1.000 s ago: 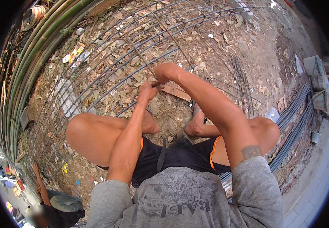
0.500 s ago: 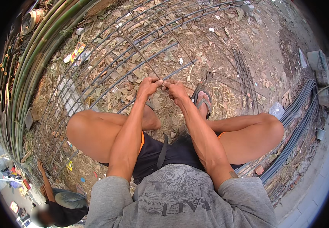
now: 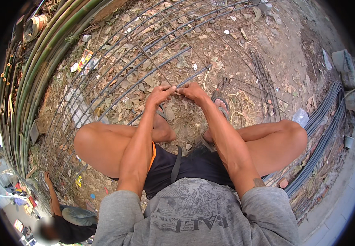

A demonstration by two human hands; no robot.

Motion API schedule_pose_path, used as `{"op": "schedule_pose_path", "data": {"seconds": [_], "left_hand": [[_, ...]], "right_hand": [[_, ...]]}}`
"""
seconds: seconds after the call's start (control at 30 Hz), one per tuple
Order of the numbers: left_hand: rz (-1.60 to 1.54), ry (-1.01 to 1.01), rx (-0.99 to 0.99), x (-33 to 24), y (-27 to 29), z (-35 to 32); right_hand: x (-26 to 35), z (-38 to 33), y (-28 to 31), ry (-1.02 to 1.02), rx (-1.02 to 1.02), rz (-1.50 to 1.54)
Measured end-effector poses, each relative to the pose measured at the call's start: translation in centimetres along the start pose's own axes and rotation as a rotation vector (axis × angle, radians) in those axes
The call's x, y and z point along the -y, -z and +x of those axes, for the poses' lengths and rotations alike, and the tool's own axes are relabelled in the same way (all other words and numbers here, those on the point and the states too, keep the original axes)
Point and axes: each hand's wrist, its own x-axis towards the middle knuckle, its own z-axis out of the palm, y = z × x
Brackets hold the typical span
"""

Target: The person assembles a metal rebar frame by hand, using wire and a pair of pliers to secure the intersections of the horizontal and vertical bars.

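Note:
In front of my crossed legs lies a grid of dark steel rebar (image 3: 140, 77). My left hand (image 3: 159, 95) is closed, its thumb and fingers pinched at a crossing near the grid's closest edge. Right beside it my right hand (image 3: 192, 91) is closed too, with the fingertips pressed together on that same crossing. Whatever thin thing lies between the fingers is too small to make out. A ribbed bar (image 3: 198, 74) runs from the hands toward the far right. A dark tool (image 3: 222, 83), perhaps pincers, lies by my right foot, partly hidden.
Bent bamboo poles (image 3: 31, 82) fill the left side. Thin rods (image 3: 263, 78) lie at the right, with a bundle of long bars (image 3: 323, 137) beyond my right knee. Another person (image 3: 73, 219) is at the lower left. Leaves and rubble cover the ground.
My right hand has shifted slightly to the right and its elbow has swung outward. My right foot has drawn back a little. Both hands stay at the same rebar crossing.

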Motion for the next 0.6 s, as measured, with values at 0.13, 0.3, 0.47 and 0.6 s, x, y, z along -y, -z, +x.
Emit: {"op": "schedule_pose_path", "data": {"seconds": [0.13,0.3,0.47,0.6], "left_hand": [[0.144,-0.077,-0.034,0.9,0.7,0.1],[0.226,-0.166,-0.137,2.5,0.5,0.9],[0.267,-0.241,-0.268,2.2,-0.9,0.4],[0.215,-0.110,-0.232,2.1,0.2,0.8]], "right_hand": [[0.4,0.2,-0.9,0.132,-0.112,-0.399],[1.7,-2.0,-1.2,0.211,-0.149,-0.381],[2.1,-5.0,-2.7,0.286,-0.425,-0.702],[1.6,-8.3,-3.1,0.267,-0.500,-0.452]]}}
